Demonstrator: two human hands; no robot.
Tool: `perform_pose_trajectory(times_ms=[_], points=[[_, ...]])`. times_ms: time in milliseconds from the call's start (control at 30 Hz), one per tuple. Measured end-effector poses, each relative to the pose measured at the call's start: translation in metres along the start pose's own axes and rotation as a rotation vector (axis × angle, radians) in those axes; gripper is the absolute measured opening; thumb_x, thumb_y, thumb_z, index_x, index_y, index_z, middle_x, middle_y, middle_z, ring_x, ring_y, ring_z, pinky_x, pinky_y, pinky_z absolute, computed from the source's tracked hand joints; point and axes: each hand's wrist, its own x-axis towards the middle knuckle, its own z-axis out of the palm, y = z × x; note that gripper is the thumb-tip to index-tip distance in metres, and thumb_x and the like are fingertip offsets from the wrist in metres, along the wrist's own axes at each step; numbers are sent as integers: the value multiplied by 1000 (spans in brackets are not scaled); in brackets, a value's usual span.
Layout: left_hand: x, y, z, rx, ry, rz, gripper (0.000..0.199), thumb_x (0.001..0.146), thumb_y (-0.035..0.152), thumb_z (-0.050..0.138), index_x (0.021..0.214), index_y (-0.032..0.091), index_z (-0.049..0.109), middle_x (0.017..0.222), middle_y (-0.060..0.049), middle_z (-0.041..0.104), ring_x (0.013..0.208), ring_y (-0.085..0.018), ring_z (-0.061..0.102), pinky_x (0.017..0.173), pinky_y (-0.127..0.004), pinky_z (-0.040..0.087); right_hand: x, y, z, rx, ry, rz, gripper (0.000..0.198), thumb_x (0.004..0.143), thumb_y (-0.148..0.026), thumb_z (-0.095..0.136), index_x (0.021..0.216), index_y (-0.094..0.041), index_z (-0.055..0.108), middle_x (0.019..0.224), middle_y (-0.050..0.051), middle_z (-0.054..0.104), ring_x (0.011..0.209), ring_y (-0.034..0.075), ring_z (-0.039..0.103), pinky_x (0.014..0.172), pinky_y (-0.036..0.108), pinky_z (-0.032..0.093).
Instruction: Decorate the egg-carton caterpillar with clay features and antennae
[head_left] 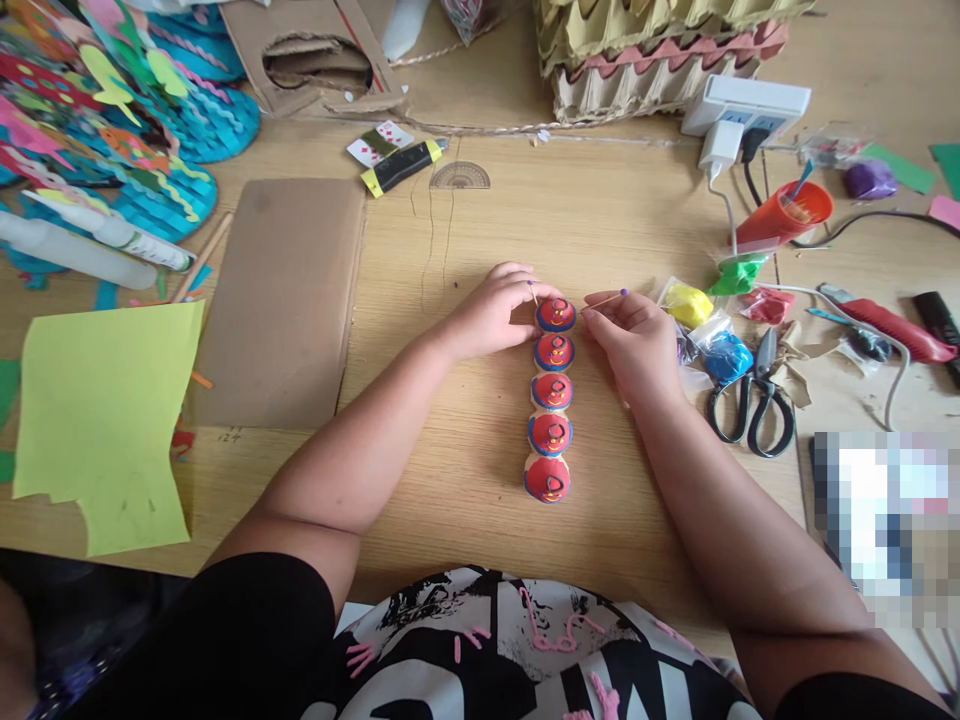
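A row of several painted egg-carton cups (553, 392) runs straight away from me on the table, red on top with blue edges and small yellow and dark details. My left hand (504, 312) is closed around the left side of the farthest cup (556, 314). A thin stick with a purple ball tip (531, 286) stands at that cup's left, close to my left fingers. On the other side, my right hand (636, 338) pinches a second toothpick-like stick with a purple ball (623, 293). Its inner end points at the same cup; whether it touches is unclear.
Scissors (757, 395), bagged clay (726, 355) and an orange cup (787, 214) are on the right. A power strip (746, 105) and stacked egg trays (645, 70) stand behind. Cardboard (281, 300), yellow paper (105, 430) and glue bottles (82, 245) lie left.
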Motion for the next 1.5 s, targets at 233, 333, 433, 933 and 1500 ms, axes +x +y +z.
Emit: perform_pose_trajectory(times_ms=[233, 333, 433, 933, 1500], points=[[0, 2, -1, -4, -11, -17, 47, 82, 24, 78, 129, 26, 72, 136, -6, 73, 144, -32, 51, 130, -55, 36, 1, 1, 0, 11, -29, -14, 15, 77, -24, 80, 91, -23, 73, 92, 3, 78, 81, 17, 72, 73, 31, 60], [0, 2, -1, 2, -15, -12, 48, 82, 24, 78, 129, 26, 72, 136, -6, 73, 143, -32, 51, 130, -55, 36, 1, 3, 0, 33, -32, -5, 16, 76, -20, 79, 90, -22, 73, 91, 3, 79, 80, 17, 73, 73, 30, 60], [0, 2, -2, 3, -13, -2, 49, 82, 24, 78, 130, 26, 72, 135, -6, 73, 142, -32, 52, 130, -54, 36, 2, 4, -1, 36, -33, -6, 15, 76, -18, 78, 90, -22, 74, 92, 3, 78, 79, 16, 72, 72, 29, 59], [0, 2, -1, 8, -18, -18, 47, 83, 27, 76, 130, 26, 73, 135, -5, 73, 142, -31, 51, 130, -53, 35, 0, -7, 2, 101, 27, 54, 12, 82, -12, 74, 76, -21, 69, 73, -1, 70, 64, 12, 61, 63, 27, 51], [-1, 1, -1, 7, -13, 4, 49, 83, 25, 77, 131, 25, 72, 134, -5, 74, 141, -31, 52, 130, -53, 35, -2, -5, 5, 97, 69, 6, 16, 82, -11, 73, 73, -21, 66, 76, 0, 71, 62, 11, 59, 60, 25, 48]])
